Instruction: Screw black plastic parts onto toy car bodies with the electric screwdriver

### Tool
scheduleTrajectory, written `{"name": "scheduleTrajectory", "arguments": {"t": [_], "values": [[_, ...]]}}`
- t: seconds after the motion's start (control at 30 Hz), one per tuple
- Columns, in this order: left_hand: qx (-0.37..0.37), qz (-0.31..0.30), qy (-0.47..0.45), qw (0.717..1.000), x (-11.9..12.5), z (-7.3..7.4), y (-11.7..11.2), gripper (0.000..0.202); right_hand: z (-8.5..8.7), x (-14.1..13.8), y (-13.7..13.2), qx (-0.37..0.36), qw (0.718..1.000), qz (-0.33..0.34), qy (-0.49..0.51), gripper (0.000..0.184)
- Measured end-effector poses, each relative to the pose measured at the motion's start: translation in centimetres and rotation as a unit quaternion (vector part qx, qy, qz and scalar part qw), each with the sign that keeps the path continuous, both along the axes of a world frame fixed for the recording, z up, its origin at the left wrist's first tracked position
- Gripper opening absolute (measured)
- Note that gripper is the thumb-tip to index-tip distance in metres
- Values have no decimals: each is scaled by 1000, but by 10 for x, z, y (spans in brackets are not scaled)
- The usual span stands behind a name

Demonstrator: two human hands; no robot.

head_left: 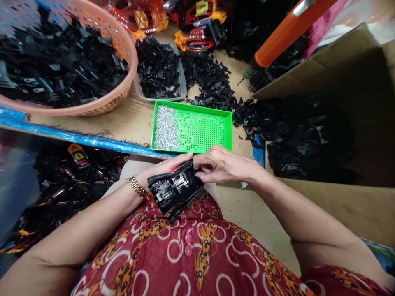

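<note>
A black toy car chassis point(179, 185), its underside facing up, lies tilted over my lap. My left hand point(165, 166) holds it along its far left side, with most of the fingers hidden beneath or behind it. At the chassis's right end, my right hand point(212, 164) is closed, thumb and fingertips pinched against it; whatever small piece sits between them cannot be made out. Just beyond both hands is a green perforated tray point(230, 127), with small silver screws point(166, 128) heaped in its left part.
An orange basket point(131, 78) full of black plastic parts stands at back left. Beside it are a clear tub point(182, 78) and loose black pieces point(210, 78). An orange screwdriver point(277, 37) hangs at upper right, above a cardboard box point(324, 61). Finished-looking toy cars point(78, 155) lie below left.
</note>
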State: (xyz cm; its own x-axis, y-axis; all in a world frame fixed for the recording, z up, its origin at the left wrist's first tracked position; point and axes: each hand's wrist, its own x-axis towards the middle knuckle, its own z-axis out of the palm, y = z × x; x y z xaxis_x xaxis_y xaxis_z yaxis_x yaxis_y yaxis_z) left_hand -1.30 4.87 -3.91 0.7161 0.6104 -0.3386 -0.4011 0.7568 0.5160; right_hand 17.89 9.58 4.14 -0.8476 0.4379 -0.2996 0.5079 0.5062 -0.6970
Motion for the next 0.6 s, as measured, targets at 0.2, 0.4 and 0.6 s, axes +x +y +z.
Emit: {"name": "scheduleTrajectory", "arguments": {"t": [0.2,0.4,0.6], "values": [[-88,3,-7,996,4,2,3,46,15,4,11,41,999,-14,-6,19],[-51,16,19,998,7,-4,-2,53,7,7,4,58,998,-37,11,19],[62,64,85,992,17,-11,-6,59,-1,8,-2,70,994,-84,29,9]]}}
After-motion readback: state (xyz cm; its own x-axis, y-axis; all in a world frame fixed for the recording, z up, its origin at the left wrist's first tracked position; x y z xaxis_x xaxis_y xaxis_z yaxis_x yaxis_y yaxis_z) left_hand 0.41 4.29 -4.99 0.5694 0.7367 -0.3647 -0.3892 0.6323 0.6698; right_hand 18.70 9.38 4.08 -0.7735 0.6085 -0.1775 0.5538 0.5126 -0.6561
